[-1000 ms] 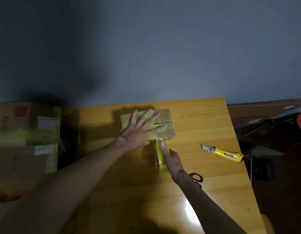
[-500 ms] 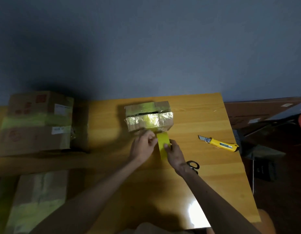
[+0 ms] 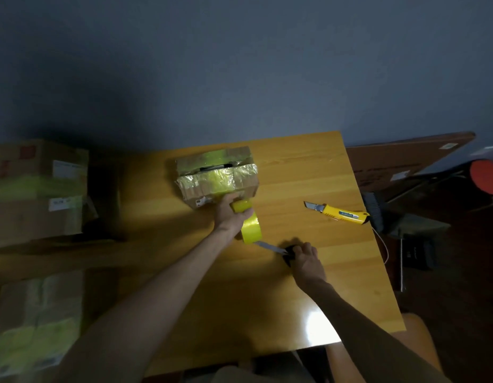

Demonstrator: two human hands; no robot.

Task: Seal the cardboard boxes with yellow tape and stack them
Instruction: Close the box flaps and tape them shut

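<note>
Cardboard box (image 3: 217,179), small and brown, stands near the far edge of the wooden table (image 3: 309,172), about midway along it. A band of yellow tape crosses its top, where a dark gap shows between the flaps, and crinkled clear film covers its near face.

Left hand (image 3: 228,214) sits against the lower near edge of the box, fingers curled round the yellow tape (image 3: 251,225) and grasping it. The tape shows as a glossy band running from this hand toward the near edge of the table. Whether the far end of the band is stuck to the box cannot be told, since the hand hides it.

Right hand (image 3: 307,258) is clenched round the black handles of the scissors (image 3: 278,248). The blades point toward the table's left edge and reach the lower end of the tape; whether they are parted cannot be told.

Utility knife (image 3: 340,214), yellow with its blade out, lies near the right edge of the table, apart from both hands.

Larger boxes (image 3: 38,189), stacked and banded with yellow tape, stand beyond the left edge of the table. Another taped box (image 3: 38,322) lies lower, off the near left corner. A grey-blue wall (image 3: 240,64) rises behind the far edge.
</note>
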